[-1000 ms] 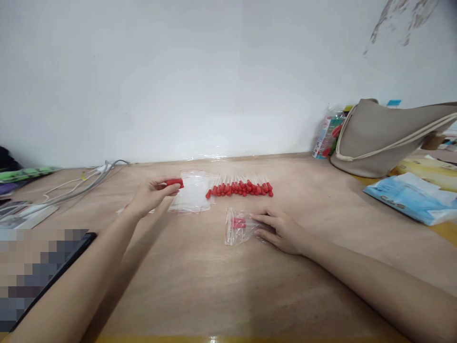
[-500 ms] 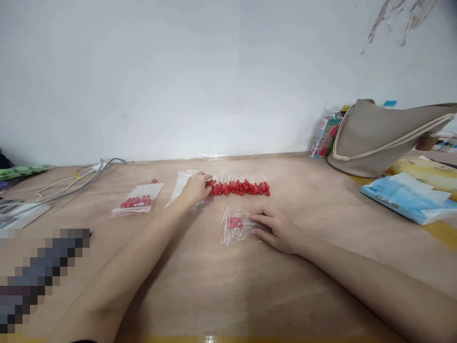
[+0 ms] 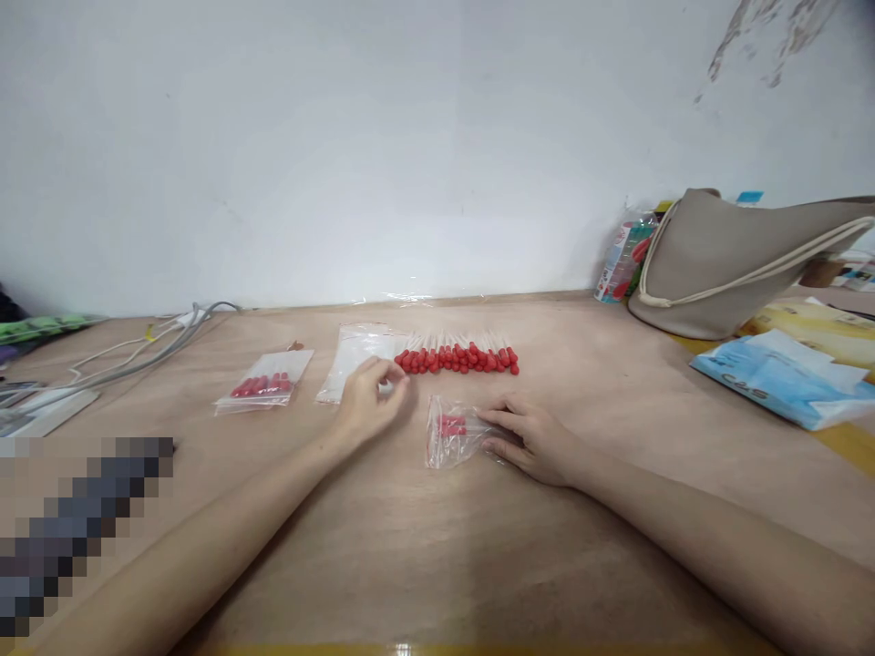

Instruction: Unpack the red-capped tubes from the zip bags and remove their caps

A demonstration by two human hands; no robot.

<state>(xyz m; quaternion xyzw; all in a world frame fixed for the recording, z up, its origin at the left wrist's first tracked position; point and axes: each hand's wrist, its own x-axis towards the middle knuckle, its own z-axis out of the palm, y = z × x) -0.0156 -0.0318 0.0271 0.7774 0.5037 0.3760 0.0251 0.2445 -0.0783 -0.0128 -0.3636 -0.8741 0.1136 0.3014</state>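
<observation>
My left hand (image 3: 373, 398) hovers over the table just in front of a row of small red-headed pieces with thin pale stems (image 3: 457, 359). Its thumb and forefinger meet in a pinch, and whatever lies between them is hidden. Partly behind this hand lies a flat clear zip bag (image 3: 352, 351). My right hand (image 3: 537, 442) rests on the table, fingers closed on the right end of another clear zip bag (image 3: 437, 451). Inside that bag are a few red pieces (image 3: 452, 425), with the bag's other end facing left.
To the left lies a zip bag with several red pieces (image 3: 263, 383), near grey cables (image 3: 184, 333). At the right are a blue tissue pack (image 3: 766, 378), a grey-beige handbag (image 3: 738, 264) and a clear plastic bottle (image 3: 621, 255). A white wall (image 3: 410, 155) rises behind the table.
My left hand has drawn back from the left end of the red row toward me, fingers now pinched. My right hand and its bag have stayed in place.
</observation>
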